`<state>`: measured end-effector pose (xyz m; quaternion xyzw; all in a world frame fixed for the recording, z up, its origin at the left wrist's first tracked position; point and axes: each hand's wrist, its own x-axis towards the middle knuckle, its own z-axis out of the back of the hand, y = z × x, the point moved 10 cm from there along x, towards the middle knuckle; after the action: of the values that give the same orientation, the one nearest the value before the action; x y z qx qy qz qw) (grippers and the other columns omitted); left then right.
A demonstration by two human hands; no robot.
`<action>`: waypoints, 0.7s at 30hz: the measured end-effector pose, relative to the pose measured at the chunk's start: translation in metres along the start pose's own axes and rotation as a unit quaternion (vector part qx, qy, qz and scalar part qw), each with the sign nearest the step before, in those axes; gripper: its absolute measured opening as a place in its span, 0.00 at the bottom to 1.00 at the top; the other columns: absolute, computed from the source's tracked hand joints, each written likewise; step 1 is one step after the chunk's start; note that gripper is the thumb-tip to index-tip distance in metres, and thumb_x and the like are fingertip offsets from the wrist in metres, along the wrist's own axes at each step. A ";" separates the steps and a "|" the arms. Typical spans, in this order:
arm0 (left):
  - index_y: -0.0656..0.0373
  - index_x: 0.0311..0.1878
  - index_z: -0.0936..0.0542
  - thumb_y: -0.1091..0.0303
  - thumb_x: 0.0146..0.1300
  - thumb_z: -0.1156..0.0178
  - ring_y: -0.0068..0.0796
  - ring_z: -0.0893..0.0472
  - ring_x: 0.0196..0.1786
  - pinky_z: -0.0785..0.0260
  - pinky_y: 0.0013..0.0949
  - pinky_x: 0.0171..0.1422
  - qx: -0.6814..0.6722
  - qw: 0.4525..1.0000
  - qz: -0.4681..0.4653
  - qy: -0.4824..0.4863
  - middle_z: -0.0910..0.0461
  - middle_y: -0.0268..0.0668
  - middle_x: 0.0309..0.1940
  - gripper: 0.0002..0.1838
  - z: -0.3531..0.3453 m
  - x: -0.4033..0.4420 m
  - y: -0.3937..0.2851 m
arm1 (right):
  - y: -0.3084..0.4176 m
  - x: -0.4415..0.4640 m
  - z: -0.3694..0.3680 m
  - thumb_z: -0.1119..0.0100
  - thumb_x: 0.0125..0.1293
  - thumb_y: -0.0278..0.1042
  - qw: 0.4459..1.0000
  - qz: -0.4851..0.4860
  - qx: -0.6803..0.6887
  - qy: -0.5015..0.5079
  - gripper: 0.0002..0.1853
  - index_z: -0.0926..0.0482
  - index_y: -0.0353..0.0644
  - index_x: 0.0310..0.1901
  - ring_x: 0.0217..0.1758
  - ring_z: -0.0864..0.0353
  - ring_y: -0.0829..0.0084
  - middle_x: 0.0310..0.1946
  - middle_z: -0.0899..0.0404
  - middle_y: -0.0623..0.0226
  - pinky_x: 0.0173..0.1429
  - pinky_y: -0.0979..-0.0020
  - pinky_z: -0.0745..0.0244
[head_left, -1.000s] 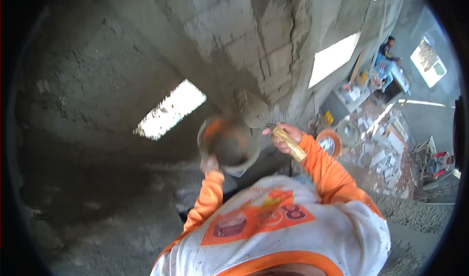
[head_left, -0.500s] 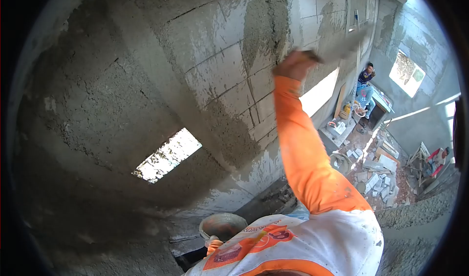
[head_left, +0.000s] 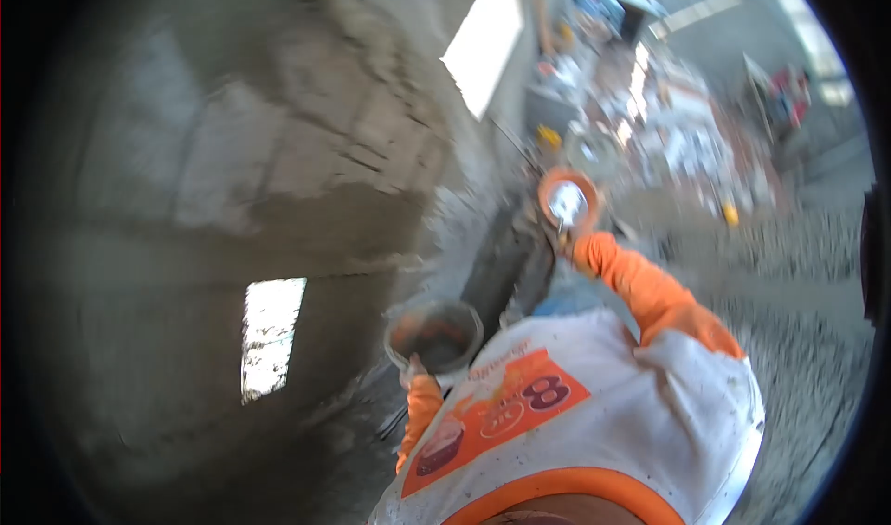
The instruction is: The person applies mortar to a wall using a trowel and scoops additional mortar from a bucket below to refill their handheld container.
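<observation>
Wall: one long wall, grey with plaster (head_left: pixel 223 154), and pale blocks show in part of it.
Wall openings: two, both bright; one is a lower opening (head_left: pixel 274 339), the other an upper opening (head_left: pixel 484 47).
Shirt: one, white (head_left: pixel 640 395), with two orange sleeves and one printed number 8 on the chest.
Rubble: one spread of broken pieces (head_left: pixel 691 154), too blurred for counting.
Basin: one, grey (head_left: pixel 405 325), just in front of the shirt, with some orange on its inner side.
Tub: one, orange and round (head_left: pixel 549 187), with a bright patch inside, well apart from the basin.
Hands: two; the left hand (head_left: pixel 414 369) pinches the near rim of the basin; the right hand (head_left: pixel 568 245) is at the near edge of the tub, and I cannot tell whether its fingers are closed or what they hold.
</observation>
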<state>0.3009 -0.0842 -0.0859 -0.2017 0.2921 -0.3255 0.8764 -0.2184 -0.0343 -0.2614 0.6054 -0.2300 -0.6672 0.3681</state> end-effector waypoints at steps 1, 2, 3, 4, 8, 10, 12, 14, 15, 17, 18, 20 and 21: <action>0.70 0.39 0.23 0.57 0.42 0.35 0.39 0.24 0.32 0.32 0.36 0.39 0.048 0.999 -0.014 0.008 0.21 0.46 0.31 0.25 -0.017 0.002 -0.015 | -0.044 -0.031 0.004 0.49 0.53 0.37 0.995 -0.080 0.047 -0.023 0.09 0.33 0.43 0.24 0.16 0.35 0.73 0.16 0.33 0.67 0.15 0.69 0.46; 0.70 0.38 0.23 0.56 0.42 0.35 0.41 0.24 0.31 0.32 0.37 0.39 0.086 0.996 -0.028 0.016 0.22 0.47 0.30 0.26 -0.037 0.008 -0.031 | -0.076 -0.060 0.019 0.49 0.53 0.37 0.983 -0.155 0.085 -0.045 0.09 0.33 0.43 0.24 0.16 0.35 0.73 0.16 0.34 0.67 0.16 0.68 0.46; 0.72 0.40 0.25 0.53 0.43 0.36 0.44 0.24 0.35 0.33 0.38 0.42 0.110 0.992 -0.053 0.038 0.23 0.50 0.32 0.29 -0.058 -0.004 -0.062 | -0.095 -0.083 0.042 0.49 0.54 0.37 0.966 -0.222 0.115 -0.067 0.09 0.33 0.43 0.23 0.16 0.35 0.74 0.16 0.34 0.67 0.16 0.68 0.45; 0.73 0.41 0.26 0.51 0.43 0.37 0.47 0.24 0.38 0.33 0.39 0.45 0.127 0.988 -0.075 0.056 0.23 0.54 0.35 0.31 -0.076 -0.017 -0.092 | -0.112 -0.093 0.067 0.50 0.54 0.37 0.946 -0.282 0.136 -0.080 0.09 0.32 0.43 0.23 0.15 0.36 0.74 0.15 0.34 0.67 0.16 0.67 0.45; 0.76 0.45 0.29 0.48 0.45 0.40 0.50 0.28 0.47 0.37 0.41 0.53 0.280 0.941 -0.187 0.032 0.27 0.59 0.41 0.35 -0.192 0.013 -0.138 | -0.179 -0.097 0.157 0.52 0.55 0.37 0.893 -0.403 0.156 -0.125 0.07 0.30 0.43 0.29 0.21 0.31 0.70 0.19 0.31 0.64 0.23 0.65 0.39; 0.76 0.47 0.31 0.45 0.47 0.42 0.53 0.32 0.51 0.42 0.42 0.58 0.287 0.928 -0.226 0.074 0.31 0.61 0.46 0.38 -0.274 0.005 -0.179 | -0.210 -0.060 0.202 0.53 0.56 0.37 0.925 -0.350 0.071 -0.128 0.09 0.29 0.42 0.33 0.25 0.28 0.67 0.21 0.28 0.62 0.27 0.65 0.35; 0.75 0.45 0.29 0.48 0.47 0.41 0.53 0.29 0.48 0.39 0.42 0.55 0.260 0.925 -0.267 0.080 0.28 0.60 0.42 0.35 -0.365 0.019 -0.203 | -0.243 -0.008 0.250 0.55 0.56 0.37 0.949 -0.280 -0.050 -0.137 0.11 0.27 0.42 0.37 0.29 0.25 0.65 0.24 0.26 0.60 0.31 0.64 0.31; 0.72 0.42 0.28 0.55 0.45 0.39 0.52 0.28 0.44 0.37 0.42 0.51 0.224 0.897 -0.360 0.126 0.27 0.56 0.39 0.28 -0.467 -0.013 -0.268 | -0.258 0.045 0.311 0.55 0.56 0.39 0.927 -0.313 -0.157 -0.132 0.15 0.26 0.42 0.42 0.40 0.25 0.63 0.36 0.26 0.58 0.38 0.61 0.29; 0.70 0.41 0.27 0.59 0.44 0.39 0.52 0.28 0.43 0.37 0.42 0.50 0.241 0.871 -0.410 0.126 0.27 0.54 0.38 0.25 -0.520 -0.018 -0.291 | -0.253 0.067 0.345 0.54 0.56 0.41 0.900 -0.367 -0.203 -0.116 0.17 0.25 0.43 0.44 0.49 0.26 0.62 0.46 0.26 0.56 0.43 0.58 0.28; 0.66 0.39 0.26 0.66 0.43 0.39 0.50 0.27 0.40 0.35 0.41 0.48 0.262 0.819 -0.495 0.126 0.26 0.49 0.35 0.19 -0.619 -0.028 -0.329 | -0.297 0.137 0.403 0.56 0.56 0.38 0.875 -0.375 -0.261 -0.161 0.17 0.25 0.45 0.46 0.52 0.28 0.62 0.49 0.28 0.60 0.48 0.59 0.29; 0.63 0.42 0.26 0.64 0.43 0.38 0.49 0.28 0.43 0.36 0.39 0.50 0.247 0.788 -0.548 0.130 0.27 0.46 0.39 0.21 -0.668 -0.027 -0.340 | -0.286 0.156 0.426 0.57 0.56 0.36 0.853 -0.416 -0.285 -0.132 0.17 0.25 0.45 0.46 0.52 0.28 0.62 0.50 0.28 0.62 0.50 0.59 0.30; 0.62 0.43 0.26 0.64 0.42 0.38 0.45 0.28 0.46 0.36 0.36 0.53 0.286 0.770 -0.558 0.119 0.27 0.45 0.42 0.22 -0.761 -0.017 -0.352 | -0.306 0.225 0.460 0.57 0.57 0.34 0.841 -0.434 -0.314 -0.078 0.16 0.24 0.47 0.45 0.52 0.28 0.63 0.49 0.27 0.66 0.51 0.60 0.30; 0.63 0.41 0.25 0.64 0.41 0.38 0.44 0.28 0.46 0.36 0.36 0.53 0.264 0.746 -0.595 0.139 0.27 0.45 0.41 0.21 -0.797 -0.031 -0.363 | -0.310 0.263 0.472 0.54 0.55 0.33 0.840 -0.431 -0.328 -0.044 0.15 0.24 0.47 0.44 0.50 0.26 0.64 0.47 0.26 0.67 0.50 0.62 0.29</action>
<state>-0.3951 -0.4498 -0.4736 -0.0472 0.1338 -0.8694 0.4732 -0.7443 -0.1090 -0.5867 0.4575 0.2702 -0.8209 0.2095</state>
